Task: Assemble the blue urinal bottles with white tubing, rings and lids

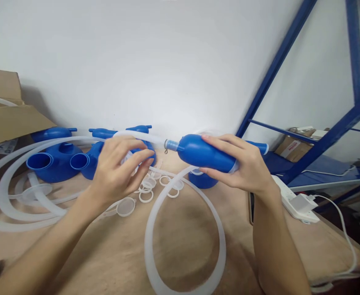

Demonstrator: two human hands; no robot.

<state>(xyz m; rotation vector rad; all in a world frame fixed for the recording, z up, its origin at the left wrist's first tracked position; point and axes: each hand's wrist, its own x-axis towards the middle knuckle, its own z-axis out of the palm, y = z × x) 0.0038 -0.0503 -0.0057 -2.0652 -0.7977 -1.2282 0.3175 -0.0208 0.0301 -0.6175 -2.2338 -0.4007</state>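
A blue bottle-shaped container (202,151) lies on its side in the air, with my right hand (238,162) wrapped round its right end. Its narrow neck points left and has a translucent white hose (149,137) on it, with a small wire clip (166,146) around the joint. Just left of that joint is my left hand (123,166), its fingers loosely bent and apart, with nothing seen between them. The hose passes behind the left hand. Below the container, a loop of translucent hose (150,241) hangs over the wooden table (115,258).
More blue containers (60,164) and coiled hose (4,192) lie at the left beside a cardboard box (10,119). White rings and caps (126,207) are scattered mid-table. At right are a power strip (293,205), a phone (251,209) and a blue metal shelf (318,168).
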